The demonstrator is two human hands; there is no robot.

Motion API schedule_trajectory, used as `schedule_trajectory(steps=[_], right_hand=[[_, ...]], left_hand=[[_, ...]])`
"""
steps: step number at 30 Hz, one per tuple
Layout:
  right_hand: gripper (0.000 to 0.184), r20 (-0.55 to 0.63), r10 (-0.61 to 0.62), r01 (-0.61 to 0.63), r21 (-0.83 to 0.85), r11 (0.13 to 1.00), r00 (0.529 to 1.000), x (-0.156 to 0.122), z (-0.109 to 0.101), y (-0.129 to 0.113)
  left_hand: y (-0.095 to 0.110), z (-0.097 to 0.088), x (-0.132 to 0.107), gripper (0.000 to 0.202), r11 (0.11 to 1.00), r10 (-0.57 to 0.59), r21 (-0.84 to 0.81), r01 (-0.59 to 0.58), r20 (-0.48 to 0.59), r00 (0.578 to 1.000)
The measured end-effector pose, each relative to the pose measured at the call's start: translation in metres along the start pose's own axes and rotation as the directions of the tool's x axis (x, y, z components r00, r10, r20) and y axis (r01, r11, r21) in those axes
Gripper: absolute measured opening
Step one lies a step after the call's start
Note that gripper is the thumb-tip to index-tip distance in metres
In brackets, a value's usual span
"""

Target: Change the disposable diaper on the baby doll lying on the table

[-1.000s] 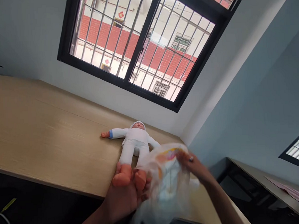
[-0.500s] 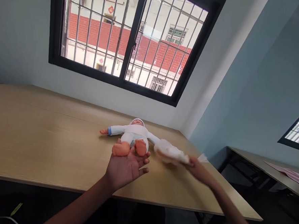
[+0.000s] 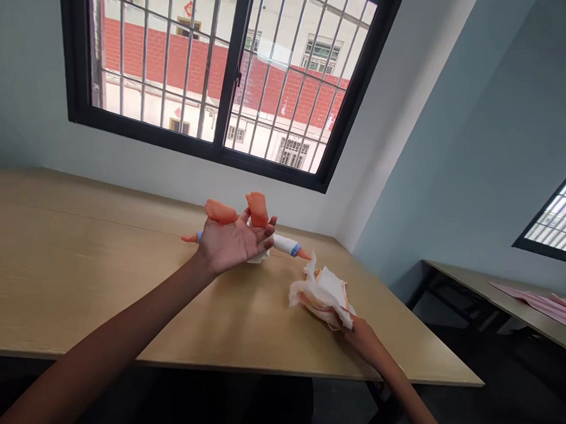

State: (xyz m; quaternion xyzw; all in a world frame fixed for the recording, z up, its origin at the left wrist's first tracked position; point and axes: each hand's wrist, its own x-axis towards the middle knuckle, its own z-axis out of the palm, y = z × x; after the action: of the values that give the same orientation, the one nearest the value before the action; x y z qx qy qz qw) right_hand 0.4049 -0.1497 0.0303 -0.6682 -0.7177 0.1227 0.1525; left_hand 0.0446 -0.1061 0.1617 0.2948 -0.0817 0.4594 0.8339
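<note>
A baby doll in white clothing with blue cuffs lies on its back on the table (image 3: 123, 260). Its bare feet (image 3: 258, 208) are raised, and one white sleeve (image 3: 285, 244) reaches out to the right. My left hand (image 3: 232, 244) is palm up under the doll's legs and holds them up, its fingers partly spread. Hand and feet hide the doll's body and head. In my right hand (image 3: 360, 336) is a crumpled white diaper (image 3: 327, 299) with thin frilled edges and some orange-tan showing. The diaper is low over the tabletop, near the doll's outstretched hand.
Behind the table is a wall with a barred, dark-framed window (image 3: 217, 81). To the right stands another table (image 3: 452, 278) with pink striped cloth (image 3: 552, 307) on it. The near table's front edge runs just under my forearms.
My left hand has risen, lifting the doll's legs. My right hand has drawn the diaper toward me and slightly left, and the diaper looks more crumpled. The view has shifted slightly.
</note>
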Motion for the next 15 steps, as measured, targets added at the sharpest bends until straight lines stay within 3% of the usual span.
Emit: schedule_trajectory(steps=[3, 8, 10, 13, 15], right_hand=[[0.074, 0.061, -0.054, 0.058, -0.065, 0.996, 0.997, -0.001, 0.017, -0.021], [0.09, 0.195, -0.105, 0.144, -0.196, 0.97, 0.975, -0.001, 0.058, -0.091], [0.091, 0.268, -0.211, 0.257, -0.15, 0.955, 0.94, 0.002, 0.065, -0.114], [0.087, 0.367, -0.389, 0.436, -0.054, 0.898, 0.845, 0.008, 0.067, -0.139], [0.082, 0.403, -0.434, 0.484, -0.026, 0.874, 0.806, 0.014, 0.066, -0.15]], left_hand=[[0.002, 0.003, 0.002, 0.036, 1.0, 0.016, 0.0, -0.016, -0.015, 1.0], [0.005, 0.005, 0.008, 0.038, 1.0, 0.006, 0.003, -0.006, -0.028, 1.0], [0.005, 0.004, 0.012, 0.036, 1.0, -0.013, -0.001, 0.013, -0.024, 1.0], [0.005, 0.003, 0.017, 0.036, 0.999, -0.043, -0.013, 0.043, 0.025, 0.999], [0.004, 0.002, 0.019, 0.036, 0.998, -0.061, -0.008, 0.061, 0.056, 0.997]])
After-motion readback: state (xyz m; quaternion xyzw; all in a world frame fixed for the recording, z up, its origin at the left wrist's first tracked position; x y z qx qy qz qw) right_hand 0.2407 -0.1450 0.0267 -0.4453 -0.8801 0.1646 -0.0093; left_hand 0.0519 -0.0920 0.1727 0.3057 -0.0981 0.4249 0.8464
